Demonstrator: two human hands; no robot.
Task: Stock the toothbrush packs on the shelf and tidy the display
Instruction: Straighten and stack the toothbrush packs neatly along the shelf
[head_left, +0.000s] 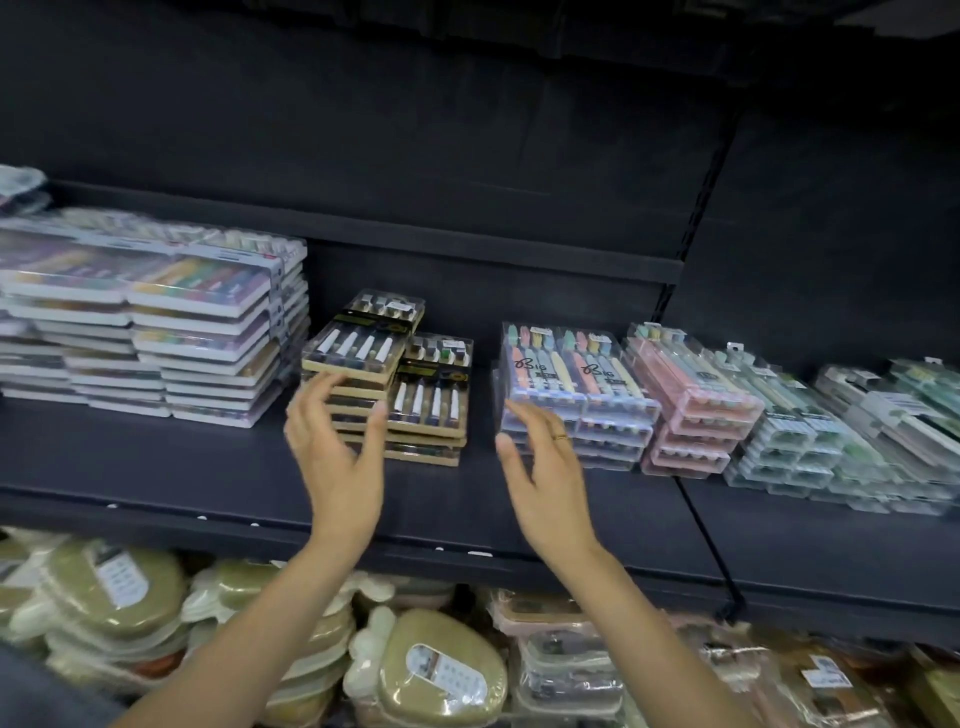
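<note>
Reaching up from the lower middle of the frame, both hands come at the dark shelf board (156, 457) with fingers spread and nothing gripped. What I watch most is the stack of clear-lidded, tan-card toothbrush packs with white-handled brushes (387, 384), sitting just above and ahead of the left hand (335, 441). Its long axis runs back into the shelf, slightly skewed toward the upper right, and its layers are not squared: the top left pack sits higher and twisted against the ones beneath.

My left hand is the nearer one. Its fingertips lie against the front left corner of that stack, and the thumb stands up along the front edge; whether the thumb truly presses the card I cannot tell. The fingers are loosely bent but not closed round anything.

The right hand (540, 467), wearing a ring, is open with fingers relaxed, hovering in front of the stack of clear pastel-brush packs (571, 395) to the right of centre. It seems just short of touching them.

Between the two stacks is a narrow gap of bare shelf. I judge the coming move to be a squaring push from both sides, left hand leading, since the tan stack is the untidy one.
</note>
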